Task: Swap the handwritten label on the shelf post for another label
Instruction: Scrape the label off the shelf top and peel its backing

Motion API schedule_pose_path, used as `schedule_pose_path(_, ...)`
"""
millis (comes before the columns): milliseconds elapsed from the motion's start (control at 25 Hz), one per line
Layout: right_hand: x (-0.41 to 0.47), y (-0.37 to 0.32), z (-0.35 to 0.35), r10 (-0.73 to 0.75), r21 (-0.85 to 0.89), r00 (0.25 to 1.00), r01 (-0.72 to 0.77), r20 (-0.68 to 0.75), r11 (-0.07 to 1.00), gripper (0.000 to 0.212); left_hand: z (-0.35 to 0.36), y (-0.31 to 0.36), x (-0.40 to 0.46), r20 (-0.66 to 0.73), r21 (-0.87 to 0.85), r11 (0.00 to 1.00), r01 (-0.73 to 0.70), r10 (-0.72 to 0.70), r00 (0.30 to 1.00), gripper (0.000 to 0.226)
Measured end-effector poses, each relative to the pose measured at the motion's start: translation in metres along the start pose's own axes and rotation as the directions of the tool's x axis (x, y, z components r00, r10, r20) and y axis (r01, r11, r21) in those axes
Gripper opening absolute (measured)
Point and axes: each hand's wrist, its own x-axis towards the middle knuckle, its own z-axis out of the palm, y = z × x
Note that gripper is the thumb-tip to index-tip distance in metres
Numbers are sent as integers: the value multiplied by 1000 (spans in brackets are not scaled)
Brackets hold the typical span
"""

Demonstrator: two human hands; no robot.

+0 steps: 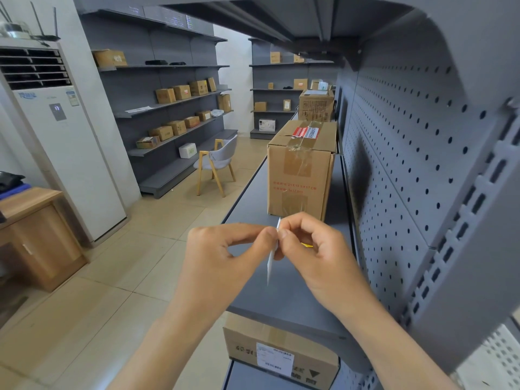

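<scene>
Both hands are raised above the grey shelf, fingertips meeting on a white label seen edge-on. The left hand pinches the label's upper edge between thumb and forefinger; the right hand pinches the same edge from the opposite side. A taped cardboard box stands on the shelf just behind the hands, and the slotted shelf post rises to the right.

Both hands raised together at centre, fingertips meeting.
Left hand palm-in, thumb and index pinched, other fingers curled. Right hand knuckles up, thumb and index pinched against the left's. Bare forearms angle in from the bottom corners.
</scene>
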Motion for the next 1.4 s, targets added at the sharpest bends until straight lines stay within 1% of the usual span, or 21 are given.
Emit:
schedule_pose_path(80, -1, -1, 0, 12, -24, 1000, -12, 2, 1000, 15, 0, 0, -1, 0, -28, 997, 70, -70, 998, 34)
schedule_pose_path(200, -4, -4, -1, 42, -40, 999, -42, 0, 998, 16, 1, -2, -1, -16, -150, 964, 218, -223, 975, 33)
schedule_pose_path(280, -7, -7, -1, 66, -60, 998, -66, -12, 996, 17, -1, -3, -1, -34, -191, 950, 246, -257, 966, 28)
schedule_pose_path(360, -12, -11, -2, 96, -39, 995, -98, -41, 994, 19, -2, -4, -1, -45, -225, 937, 267, -284, 958, 24)
schedule_pose_path(440, -18, -15, -3, 125, -9, 990, -126, -65, 992, 19, -4, -9, 0, -67, -293, 901, 320, -353, 933, 24)
schedule_pose_path(520, -27, -23, -4, 132, -14, 989, -134, -64, 991, 17, -8, -14, 1, -85, -385, 836, 390, -453, 888, 27)
schedule_pose_path(640, -44, -39, -6, 97, -21, 992, -99, -80, 995, 16, -13, -19, 1, -84, -490, 748, 448, -552, 829, 28)
schedule_pose_path(720, -55, -51, -9, 40, -17, 994, -42, -98, 999, 14, -10, -18, 0, -88, -519, 713, 472, -593, 800, 27)
schedule_pose_path(800, -68, -63, -17, -29, 10, 987, 31, -156, 999, 12, -3, -15, 0, -86, -528, 693, 490, -618, 781, 27)
schedule_pose_path(920, -90, -75, -42, -115, 57, 943, 140, -312, 989, 18, 9, -9, 2, -62, -560, 682, 470, -600, 798, 28)
schedule_pose_path(1040, -113, -78, -75, -126, 88, 864, 192, -488, 977, 40, 27, 3, 1, -43, -599, 681, 421, -552, 832, 31)
schedule_pose_path(1080, -120, -77, -87, -114, 90, 832, 193, -543, 977, 44, 35, 9, 0, -35, -617, 674, 406, -539, 841, 32)
schedule_pose_path(1200, -139, -70, -122, -45, 83, 728, 140, -684, 987, 40, 58, 27, -6, 25, -683, 629, 370, -486, 874, 36)
schedule_pose_path(1320, -155, -57, -153, 24, 74, 638, 52, -769, 996, 33, 81, 40, -12, 72, -722, 631, 284, -340, 938, 53)
schedule_pose_path(1400, -161, -43, -171, 81, 70, 597, -42, -798, 997, 31, 96, 46, -20, 61, -768, 605, 209, -256, 965, 54)
